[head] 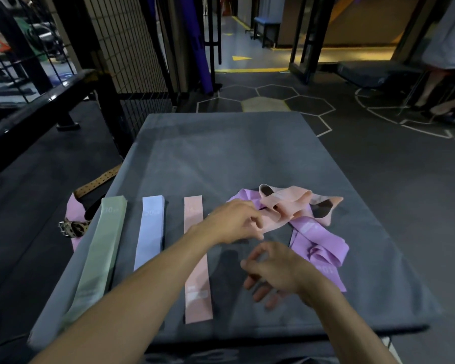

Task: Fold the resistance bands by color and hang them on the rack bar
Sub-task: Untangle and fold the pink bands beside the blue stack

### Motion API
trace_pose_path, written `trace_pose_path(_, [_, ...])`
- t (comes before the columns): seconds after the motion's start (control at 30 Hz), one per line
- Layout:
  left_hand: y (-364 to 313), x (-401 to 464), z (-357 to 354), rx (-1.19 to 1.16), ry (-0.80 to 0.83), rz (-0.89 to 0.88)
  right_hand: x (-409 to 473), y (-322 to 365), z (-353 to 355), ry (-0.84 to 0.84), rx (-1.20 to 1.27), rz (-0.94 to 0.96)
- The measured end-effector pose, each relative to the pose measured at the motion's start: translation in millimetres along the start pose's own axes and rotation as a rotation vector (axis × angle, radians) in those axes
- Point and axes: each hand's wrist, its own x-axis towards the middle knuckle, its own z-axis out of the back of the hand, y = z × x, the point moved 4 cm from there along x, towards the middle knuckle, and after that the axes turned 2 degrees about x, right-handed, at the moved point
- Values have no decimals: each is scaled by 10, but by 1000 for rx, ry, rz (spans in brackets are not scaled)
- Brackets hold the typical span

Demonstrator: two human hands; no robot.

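Note:
Three flat folded bands lie side by side on the grey padded platform (221, 153): a green stack (100, 248), a light blue stack (150, 232) and a pink band (196, 271). To their right is a loose heap with a crumpled peach band (289, 203) over a tangled purple band (321, 245). My left hand (234, 222) reaches to the heap and pinches the near end of the peach band. My right hand (273, 269) hovers just below it, fingers loosely apart and nothing in them. A black rail (37, 106) runs along the left.
On the floor left of the platform lie a tan perforated belt (100, 179), a leopard-print belt (72, 228) and a pink strip (74, 208). A wire mesh fence (132, 43) stands behind the rail. A person's legs (441, 95) are at the far right.

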Motion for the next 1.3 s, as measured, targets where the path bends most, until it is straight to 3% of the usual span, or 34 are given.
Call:
trace_pose_path(0.07, [0, 34, 64, -68, -75, 77, -14, -8, 57, -24, -1, -13])
trace_pose_path(0.17, [-115, 195, 148, 30, -206, 92, -62, 3, 140, -64, -1, -18])
trace_pose_path(0.37, [-244, 468, 42, 302, -215, 109, -103, -17, 284, -107, 32, -28])
trace_pose_path(0.53, [-243, 439, 223, 157, -360, 77, -85, -73, 399, -168, 35, 13])
trace_pose_path(0.73, [-511, 101, 1223, 43, -595, -177, -174, -36, 782, -598, -20, 255])
trace_pose_path(0.87, [-759, -308, 1774, -131, -553, -284, -361, 120, 877, -847, 165, 487])
trace_pose_path(0.93, [-880, -447, 1897, -224, -514, -326, -416, 232, 796, -792, 246, 596])
trace_pose_path(1.1, [-983, -624, 1869, -471, -402, -388, -410, 474, 458, -354, 444, 765])
trace_pose_path(1.3, [-818, -929, 1669, -689, -450, -313, -424, 656, 155, -155, 600, 822])
